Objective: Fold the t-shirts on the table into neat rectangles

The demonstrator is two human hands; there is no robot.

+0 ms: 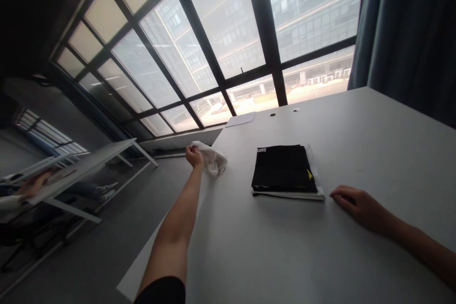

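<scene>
At the left edge of the white table, my left hand [194, 156] is closed on a crumpled white cloth [213, 160], which droops over the tabletop. Right of it lies a flat folded stack, with a folded black garment [283, 166] on top. Pale lettering marks the garment's upper left corner, and a small yellow patch shows near its right edge. White material [318, 194] sticks out beneath and to the right of the black piece. My right hand [356, 202] rests on the table just right of the stack, fingers curled together and nothing visible in them.
White sheets of paper [241, 119] lie at the table's far left corner. Two round grommets [272, 115] sit near the far edge, below tall windows. A dark curtain [402, 42] hangs at right. Leftward, another person sits at a second table [96, 166].
</scene>
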